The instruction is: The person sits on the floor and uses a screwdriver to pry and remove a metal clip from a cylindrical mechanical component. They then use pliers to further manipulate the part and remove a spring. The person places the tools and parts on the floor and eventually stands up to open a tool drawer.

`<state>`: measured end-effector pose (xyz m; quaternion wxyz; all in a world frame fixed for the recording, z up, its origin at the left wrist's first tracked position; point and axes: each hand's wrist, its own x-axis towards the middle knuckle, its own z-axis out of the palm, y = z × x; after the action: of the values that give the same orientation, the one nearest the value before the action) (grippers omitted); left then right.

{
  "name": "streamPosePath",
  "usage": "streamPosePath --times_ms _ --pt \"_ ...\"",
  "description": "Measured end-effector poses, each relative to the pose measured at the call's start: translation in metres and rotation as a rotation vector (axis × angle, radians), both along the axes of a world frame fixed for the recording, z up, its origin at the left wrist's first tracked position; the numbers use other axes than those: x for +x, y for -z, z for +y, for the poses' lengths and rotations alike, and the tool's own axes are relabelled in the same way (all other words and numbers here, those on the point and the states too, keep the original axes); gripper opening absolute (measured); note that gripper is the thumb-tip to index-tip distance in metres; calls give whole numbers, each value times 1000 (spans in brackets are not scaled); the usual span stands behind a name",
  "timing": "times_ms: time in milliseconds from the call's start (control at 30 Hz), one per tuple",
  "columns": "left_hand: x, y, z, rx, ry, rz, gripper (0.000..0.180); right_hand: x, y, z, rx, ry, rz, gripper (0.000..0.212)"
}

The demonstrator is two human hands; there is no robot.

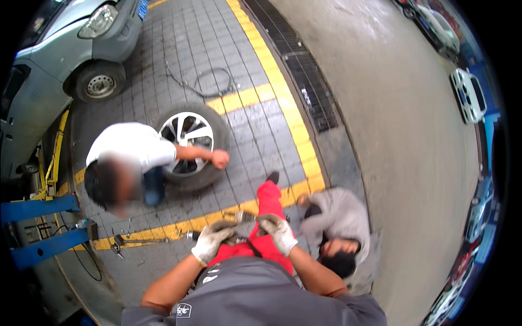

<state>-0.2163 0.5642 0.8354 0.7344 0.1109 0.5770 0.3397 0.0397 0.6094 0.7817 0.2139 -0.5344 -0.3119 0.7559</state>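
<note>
Both my hands are in front of my red trousers, in white knit gloves with grimy grey fingers. My left hand (pixel 213 243) is closed, its bent fingers pointing toward the other hand. A small greyish part shows by its fingertips, too small to name. My right hand (pixel 278 232) is curled inward at the same height; what its fingers grip, if anything, is hidden. Just beyond the gloves a ribbed, light metal part (pixel 244 216) shows. Left of my left glove is a dark cylindrical part with a pale ring (pixel 192 235). Whether these two parts join cannot be made out.
A person in white (pixel 128 144) crouches by a wheel with tyre (pixel 220 130) at front left. Someone in a grey top (pixel 345 217) crouches close on my right. A long-handled tool (pixel 144 239), cable (pixel 209 93), blue lift arms (pixel 46 250) and silver vehicle (pixel 51 70) are around.
</note>
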Motion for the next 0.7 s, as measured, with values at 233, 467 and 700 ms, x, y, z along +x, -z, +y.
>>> streamPosePath --times_ms 233,467,700 --pt "44 -16 218 -1 47 66 21 23 -19 247 171 -266 -171 30" --pt "-12 -38 468 327 -375 -45 31 7 -83 548 357 -494 -300 31" --pt "-112 -86 756 481 -597 -38 27 133 14 759 132 41 -737 42"
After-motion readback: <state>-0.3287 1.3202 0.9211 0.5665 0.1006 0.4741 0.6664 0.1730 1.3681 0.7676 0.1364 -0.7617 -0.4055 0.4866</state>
